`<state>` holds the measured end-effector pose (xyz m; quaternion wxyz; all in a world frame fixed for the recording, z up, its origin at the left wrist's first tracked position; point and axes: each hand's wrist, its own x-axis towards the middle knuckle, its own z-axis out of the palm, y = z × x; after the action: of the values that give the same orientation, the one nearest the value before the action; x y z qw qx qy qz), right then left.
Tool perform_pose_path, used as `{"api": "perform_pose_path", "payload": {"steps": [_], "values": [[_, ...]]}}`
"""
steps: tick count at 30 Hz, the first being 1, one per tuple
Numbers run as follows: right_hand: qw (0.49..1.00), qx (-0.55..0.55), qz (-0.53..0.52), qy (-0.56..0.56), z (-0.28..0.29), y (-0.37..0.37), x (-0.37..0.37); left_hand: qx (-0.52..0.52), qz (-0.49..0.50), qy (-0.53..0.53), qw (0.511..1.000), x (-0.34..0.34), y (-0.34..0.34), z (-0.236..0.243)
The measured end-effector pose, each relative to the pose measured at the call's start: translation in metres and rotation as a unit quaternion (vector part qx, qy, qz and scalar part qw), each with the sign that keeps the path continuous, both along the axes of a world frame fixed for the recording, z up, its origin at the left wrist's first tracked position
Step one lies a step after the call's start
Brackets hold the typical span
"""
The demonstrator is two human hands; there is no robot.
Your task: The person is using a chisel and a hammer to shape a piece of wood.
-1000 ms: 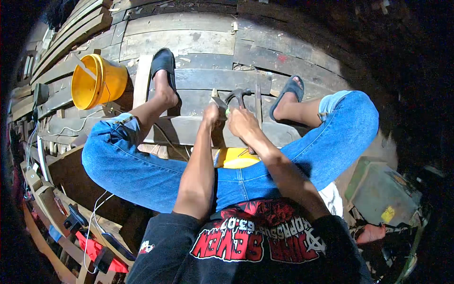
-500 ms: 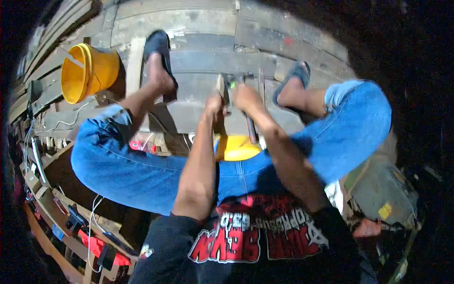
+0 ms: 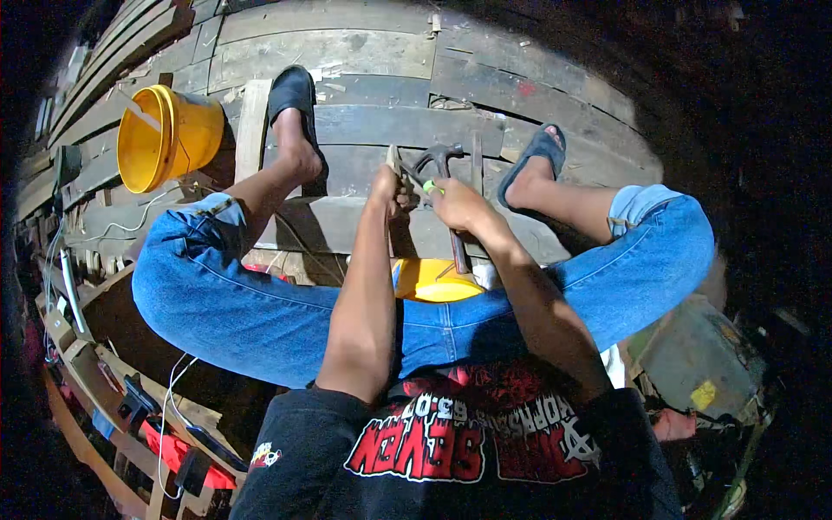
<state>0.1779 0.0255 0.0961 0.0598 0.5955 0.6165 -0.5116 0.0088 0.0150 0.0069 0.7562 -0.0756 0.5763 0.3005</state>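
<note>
Left hand (image 3: 386,187) and right hand (image 3: 461,206), close together over planks (image 3: 373,126)
Left clamped on wood (image 3: 393,157); right clamped on a green-handled tool (image 3: 429,186); hammer (image 3: 444,152) partly behind the right hand

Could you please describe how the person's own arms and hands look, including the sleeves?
The left hand and right hand are ungloved. Both forearms are bare, with no watch or bracelet visible. The short sleeves are black; the left one has a small pale print.
</note>
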Motion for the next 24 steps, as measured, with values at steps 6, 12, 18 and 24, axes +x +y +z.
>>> {"api": "perform_pose_path", "payload": {"steps": [6,12,18,24], "values": [[1.0,0.013,0.026,-0.01,0.031,-0.008,-0.006,0.077,-0.137,0.167,0.973,-0.003,-0.012,-0.021],[0.996,0.025,0.053,-0.068,0.045,-0.002,-0.014,0.077,-0.196,0.308,0.928,-0.004,-0.021,-0.082],[0.993,0.108,0.039,-0.036,0.037,-0.027,-0.028,0.029,-0.133,0.153,0.979,-0.009,-0.023,-0.038],[0.984,0.134,0.077,-0.088,0.022,-0.035,-0.038,-0.004,-0.028,-0.025,0.999,-0.011,-0.012,0.002]]}}
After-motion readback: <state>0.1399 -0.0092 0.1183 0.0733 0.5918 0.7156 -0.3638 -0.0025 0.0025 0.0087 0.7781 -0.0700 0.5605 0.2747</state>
